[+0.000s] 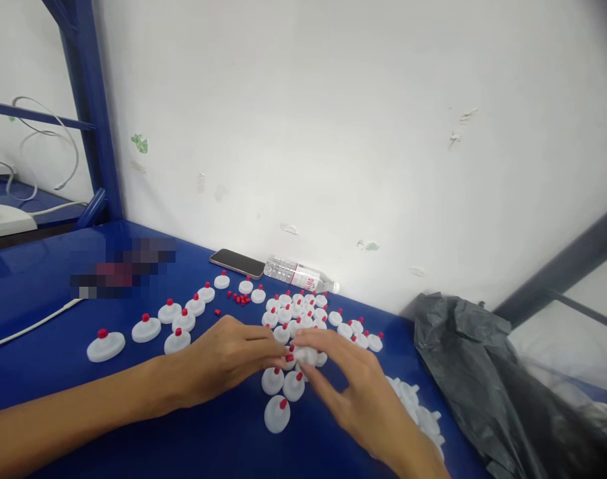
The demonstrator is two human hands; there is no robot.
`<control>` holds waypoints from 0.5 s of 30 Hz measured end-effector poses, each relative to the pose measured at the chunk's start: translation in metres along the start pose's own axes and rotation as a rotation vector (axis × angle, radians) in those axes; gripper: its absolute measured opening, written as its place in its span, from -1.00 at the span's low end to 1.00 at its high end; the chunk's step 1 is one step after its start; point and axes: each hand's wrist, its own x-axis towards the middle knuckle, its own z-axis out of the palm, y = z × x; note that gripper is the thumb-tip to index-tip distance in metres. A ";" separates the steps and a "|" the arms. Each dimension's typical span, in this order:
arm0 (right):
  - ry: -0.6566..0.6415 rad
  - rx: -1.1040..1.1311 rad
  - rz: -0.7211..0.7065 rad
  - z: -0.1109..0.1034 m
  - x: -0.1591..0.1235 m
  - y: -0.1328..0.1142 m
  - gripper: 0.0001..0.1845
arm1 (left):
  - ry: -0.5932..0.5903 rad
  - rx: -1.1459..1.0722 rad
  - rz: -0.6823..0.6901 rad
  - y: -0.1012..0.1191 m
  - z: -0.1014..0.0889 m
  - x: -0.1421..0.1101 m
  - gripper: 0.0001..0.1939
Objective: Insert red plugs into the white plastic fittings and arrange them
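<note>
Near the middle of the blue table (223,439), my right hand (367,389) curls its thumb and fingers around a white nozzle cap (307,356). My left hand (223,359) reaches in from the left with its fingers pressed together. At those fingertips is a small red tip (289,358), right beside the white cap; whether it sits on the nozzle I cannot tell. Several white nozzle caps with red tips, such as this nearer one (277,414), stand around both hands. More plain white nozzle caps (423,416) lie partly hidden behind my right wrist.
Loose red tips (240,299) lie in a small pile beyond my left hand. A phone (237,263) and a lying water bottle (301,273) are along the wall. A dark plastic bag (457,372) covers the right side, and a white cable (34,324) crosses the left.
</note>
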 end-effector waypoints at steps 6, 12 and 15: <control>0.186 -0.383 -0.042 -0.024 0.002 0.023 -0.73 | -0.104 0.520 -0.183 -0.004 -0.005 0.003 -0.84; 0.332 -0.547 0.203 -0.044 -0.003 0.038 -0.83 | -0.411 0.782 -0.517 -0.021 -0.010 -0.001 -0.84; 0.380 -0.567 0.254 -0.051 -0.004 0.044 -0.82 | -0.483 0.777 -0.597 -0.024 -0.011 -0.004 -0.86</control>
